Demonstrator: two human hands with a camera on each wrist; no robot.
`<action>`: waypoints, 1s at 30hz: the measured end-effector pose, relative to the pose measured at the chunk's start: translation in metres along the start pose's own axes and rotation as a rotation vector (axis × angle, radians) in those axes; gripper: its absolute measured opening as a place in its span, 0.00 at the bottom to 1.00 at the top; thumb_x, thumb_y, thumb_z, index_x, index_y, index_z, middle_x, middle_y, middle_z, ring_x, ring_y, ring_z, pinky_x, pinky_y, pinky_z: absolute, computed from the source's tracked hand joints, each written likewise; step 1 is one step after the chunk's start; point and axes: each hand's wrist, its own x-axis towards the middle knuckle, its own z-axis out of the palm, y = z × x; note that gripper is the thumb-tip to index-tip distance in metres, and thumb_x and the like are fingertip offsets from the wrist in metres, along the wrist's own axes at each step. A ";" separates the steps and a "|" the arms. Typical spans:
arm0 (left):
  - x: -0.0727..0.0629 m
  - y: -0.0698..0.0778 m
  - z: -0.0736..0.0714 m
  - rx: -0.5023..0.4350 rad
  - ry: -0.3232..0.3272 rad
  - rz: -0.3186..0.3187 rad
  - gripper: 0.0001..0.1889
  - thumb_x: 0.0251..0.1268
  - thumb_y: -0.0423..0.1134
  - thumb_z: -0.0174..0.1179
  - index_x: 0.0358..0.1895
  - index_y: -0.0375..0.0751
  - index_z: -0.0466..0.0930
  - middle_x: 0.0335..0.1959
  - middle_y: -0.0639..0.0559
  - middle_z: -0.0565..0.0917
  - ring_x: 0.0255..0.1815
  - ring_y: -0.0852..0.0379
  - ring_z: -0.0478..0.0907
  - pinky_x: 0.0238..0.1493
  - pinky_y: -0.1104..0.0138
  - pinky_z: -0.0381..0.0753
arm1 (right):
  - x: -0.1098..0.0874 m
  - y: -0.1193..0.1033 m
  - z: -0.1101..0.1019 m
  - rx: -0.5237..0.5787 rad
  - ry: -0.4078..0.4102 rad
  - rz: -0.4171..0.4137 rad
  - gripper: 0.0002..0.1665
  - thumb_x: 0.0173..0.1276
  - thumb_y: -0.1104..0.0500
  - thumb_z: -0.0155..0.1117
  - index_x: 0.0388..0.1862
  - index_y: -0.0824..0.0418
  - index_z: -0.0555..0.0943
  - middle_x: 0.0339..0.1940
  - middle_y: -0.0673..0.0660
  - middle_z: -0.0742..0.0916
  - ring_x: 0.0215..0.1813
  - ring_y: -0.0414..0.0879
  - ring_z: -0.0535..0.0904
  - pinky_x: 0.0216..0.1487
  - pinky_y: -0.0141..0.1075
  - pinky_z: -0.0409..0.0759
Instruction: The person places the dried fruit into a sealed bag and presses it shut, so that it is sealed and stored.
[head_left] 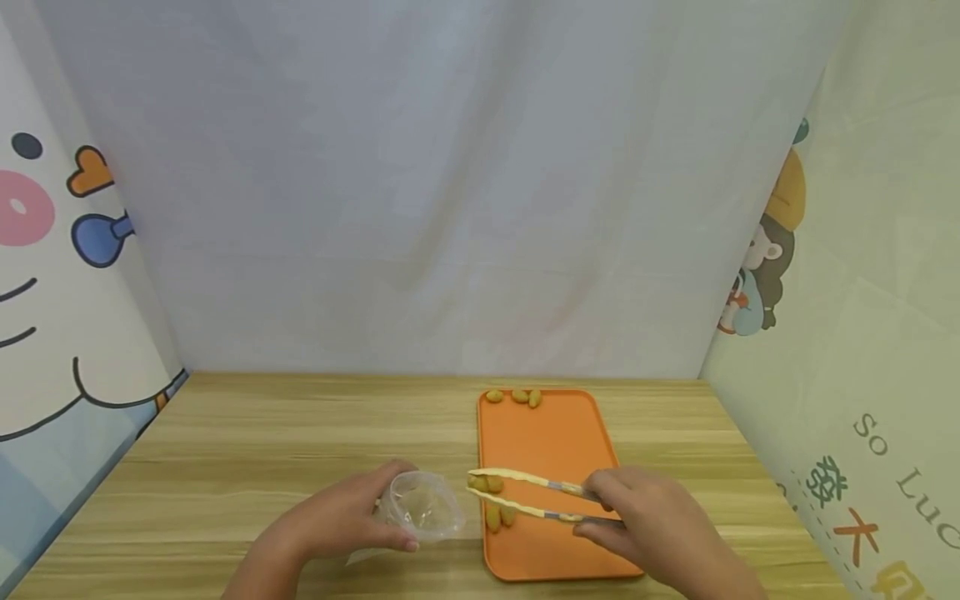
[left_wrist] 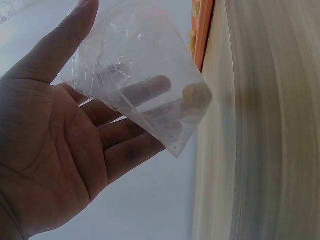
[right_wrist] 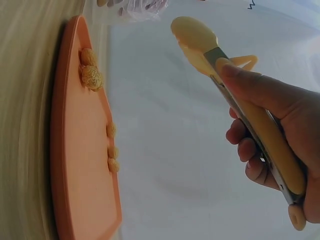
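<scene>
My left hand (head_left: 348,512) holds a clear plastic bag (head_left: 442,521), its mouth spread wide between thumb and fingers. One tan, nut-like piece (left_wrist: 196,96) lies in the bag's bottom corner in the left wrist view. My right hand (head_left: 660,525) grips a pair of tongs (right_wrist: 265,125) with cream-yellow heads and metal arms. In the head view the tongs' arms stand apart over the left edge of an orange tray (head_left: 555,450), heads toward the bag. Between them show rough tan nut-like pieces (head_left: 486,483), with more (head_left: 492,518) just below.
Several similar pieces (head_left: 519,396) lie along the tray's far-left rim. The tray rests on a wood-grain table (head_left: 315,433). A pale cloth (head_left: 420,208) hangs behind the table, with printed cloths (head_left: 862,333) at both sides.
</scene>
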 end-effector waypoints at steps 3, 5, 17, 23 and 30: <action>0.000 0.001 0.000 0.004 0.001 0.001 0.42 0.46 0.63 0.72 0.65 0.52 0.67 0.43 0.58 0.80 0.39 0.62 0.76 0.39 0.65 0.76 | 0.000 -0.002 0.000 0.004 -0.016 0.009 0.19 0.56 0.39 0.72 0.38 0.45 0.76 0.25 0.36 0.77 0.25 0.26 0.67 0.24 0.22 0.68; 0.001 0.002 0.000 0.001 -0.004 0.001 0.42 0.46 0.63 0.72 0.65 0.52 0.67 0.44 0.57 0.81 0.39 0.62 0.76 0.39 0.65 0.76 | 0.001 -0.003 0.001 0.011 -0.026 0.014 0.18 0.56 0.40 0.72 0.38 0.45 0.77 0.25 0.36 0.77 0.25 0.26 0.67 0.24 0.22 0.68; 0.004 0.005 0.007 -0.044 -0.048 0.034 0.40 0.48 0.63 0.72 0.65 0.56 0.67 0.48 0.55 0.81 0.38 0.64 0.77 0.37 0.68 0.76 | 0.003 -0.009 0.007 0.035 -0.039 -0.023 0.18 0.57 0.41 0.72 0.38 0.46 0.76 0.27 0.36 0.80 0.26 0.25 0.69 0.26 0.22 0.69; 0.004 0.010 0.009 -0.039 -0.054 0.064 0.41 0.48 0.63 0.71 0.66 0.55 0.67 0.46 0.55 0.82 0.37 0.65 0.77 0.38 0.68 0.76 | 0.004 -0.013 0.008 0.040 -0.040 -0.030 0.19 0.57 0.40 0.71 0.38 0.46 0.76 0.26 0.36 0.78 0.25 0.25 0.67 0.25 0.21 0.68; 0.003 0.012 0.009 -0.042 -0.060 0.051 0.40 0.49 0.64 0.71 0.66 0.59 0.65 0.45 0.57 0.82 0.37 0.66 0.77 0.40 0.67 0.76 | 0.006 -0.015 0.013 0.049 -0.023 -0.058 0.19 0.59 0.38 0.70 0.38 0.47 0.76 0.25 0.36 0.76 0.24 0.26 0.63 0.25 0.20 0.65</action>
